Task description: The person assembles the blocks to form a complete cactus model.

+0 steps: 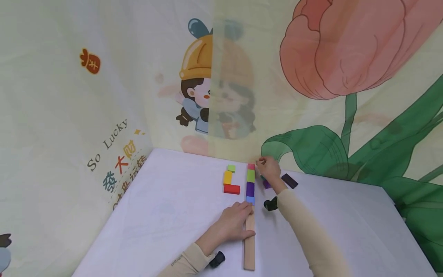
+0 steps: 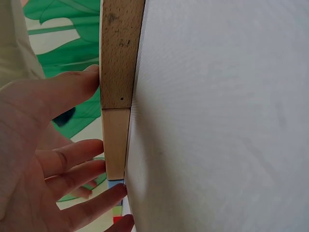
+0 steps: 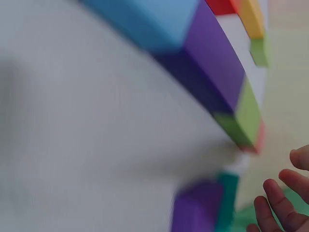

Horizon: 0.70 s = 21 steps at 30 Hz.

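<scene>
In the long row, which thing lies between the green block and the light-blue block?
A dark purple block lies there; head and right wrist views show it.

head view: even, diffuse light is washing the white counter point(image 1: 166, 215) brightly; only faint, soft-edged shadows are showing. printed backdrop point(image 1: 162, 23) is reading fairly crisp. left wrist: dimmer, greyer; a broad soft shadow is lying beside the wooden strip point(image 2: 118, 53), fine ripple banding is marking the counter. right wrist: heaviest blur; the blue block point(image 3: 145, 19) and lower purple block point(image 3: 195, 208) are smearing at their edges, a hazy shadow is stretching between.
</scene>
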Motion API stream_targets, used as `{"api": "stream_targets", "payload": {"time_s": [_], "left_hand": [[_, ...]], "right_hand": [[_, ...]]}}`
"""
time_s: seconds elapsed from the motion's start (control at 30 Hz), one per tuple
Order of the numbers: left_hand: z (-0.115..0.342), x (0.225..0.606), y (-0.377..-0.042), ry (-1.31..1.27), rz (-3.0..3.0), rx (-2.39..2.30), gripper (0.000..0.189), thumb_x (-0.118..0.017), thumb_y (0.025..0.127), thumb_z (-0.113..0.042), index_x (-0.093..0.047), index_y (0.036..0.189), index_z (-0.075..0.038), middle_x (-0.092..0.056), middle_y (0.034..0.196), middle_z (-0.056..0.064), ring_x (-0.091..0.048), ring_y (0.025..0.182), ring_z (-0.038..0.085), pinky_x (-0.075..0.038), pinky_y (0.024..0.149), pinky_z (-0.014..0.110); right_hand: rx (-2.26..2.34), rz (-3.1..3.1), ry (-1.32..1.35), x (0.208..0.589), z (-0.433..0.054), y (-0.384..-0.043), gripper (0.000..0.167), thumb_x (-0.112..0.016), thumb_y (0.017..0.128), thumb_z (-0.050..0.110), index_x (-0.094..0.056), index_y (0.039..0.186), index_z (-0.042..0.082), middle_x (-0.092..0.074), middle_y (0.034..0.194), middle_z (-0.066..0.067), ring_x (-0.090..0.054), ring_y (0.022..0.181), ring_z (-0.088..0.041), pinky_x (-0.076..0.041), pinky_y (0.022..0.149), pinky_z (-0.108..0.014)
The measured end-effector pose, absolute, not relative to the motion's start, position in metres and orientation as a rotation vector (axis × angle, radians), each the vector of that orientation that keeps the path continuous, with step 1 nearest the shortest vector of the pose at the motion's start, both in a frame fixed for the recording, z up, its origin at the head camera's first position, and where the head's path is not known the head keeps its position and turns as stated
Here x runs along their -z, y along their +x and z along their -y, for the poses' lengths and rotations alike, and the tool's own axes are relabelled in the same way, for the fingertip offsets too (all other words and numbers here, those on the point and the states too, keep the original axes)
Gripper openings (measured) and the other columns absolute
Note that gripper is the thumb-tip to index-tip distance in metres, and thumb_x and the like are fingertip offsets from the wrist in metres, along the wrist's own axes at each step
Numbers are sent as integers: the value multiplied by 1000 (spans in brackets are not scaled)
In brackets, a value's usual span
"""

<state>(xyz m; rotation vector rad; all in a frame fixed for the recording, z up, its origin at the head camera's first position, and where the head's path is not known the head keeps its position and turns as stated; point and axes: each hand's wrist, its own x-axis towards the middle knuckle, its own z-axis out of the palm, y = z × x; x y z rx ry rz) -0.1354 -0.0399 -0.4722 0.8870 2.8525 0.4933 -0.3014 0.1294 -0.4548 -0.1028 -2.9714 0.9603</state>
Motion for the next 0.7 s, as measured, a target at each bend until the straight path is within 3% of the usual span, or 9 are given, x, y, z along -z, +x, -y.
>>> {"api": "stream_targets", "payload": {"time_s": [0.37,0.53,0.7], "left_hand": [[38,473,-136,884,-2853,-484,57,-72,80,-49,-59,123,-14,-54,137,-1,-54,109,16,-54,84,30],[41,474,-135,865,-2843,-506,58,-73,80,-49,-58,125,-15,-54,136,-1,-54,110,16,-54,85,31],[40,473,-134,864,-2837,-527,57,-72,81,-49,-59,125,-16,-54,137,-2,-54,112,16,-53,87,31]], "right_hand": [[-732,3055,-13,451,-221,-261,44,-60,91,17,-54,129,-4,-54,131,-31,-54,118,-46,-49,89,-55],[-761,3027,-6,463,-239,-249,41,-61,90,13,-56,126,-6,-56,128,-32,-53,118,-48,-49,90,-56],[-755,3000,-40,470,-243,-247,37,-61,89,10,-59,123,-4,-61,121,-30,-60,108,-44,-52,85,-54]]}}
